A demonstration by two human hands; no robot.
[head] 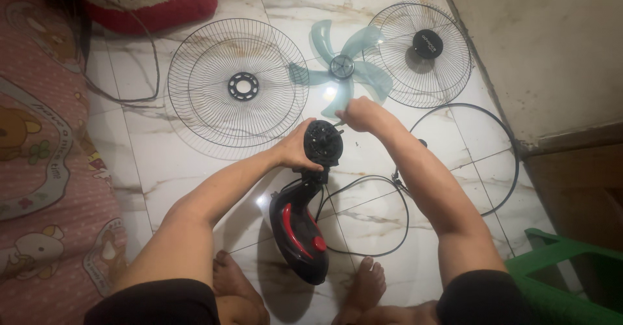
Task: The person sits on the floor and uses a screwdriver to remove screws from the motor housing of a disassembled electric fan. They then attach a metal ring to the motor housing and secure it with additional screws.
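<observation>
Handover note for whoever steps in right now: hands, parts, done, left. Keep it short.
Left hand: gripping the round black motor head of the black-and-red fan body, which lies on the marble-pattern floor tiles.
Right hand: fingers at the front edge of the motor head; any tool in them is too small to tell.
Parts laid out: large wire rear guard, translucent teal five-blade propeller, smaller wire front guard with black centre cap, thin black guard ring.
Done: guards, ring and blade are off.
Left: blade, guards and ring not yet on the motor head.
</observation>
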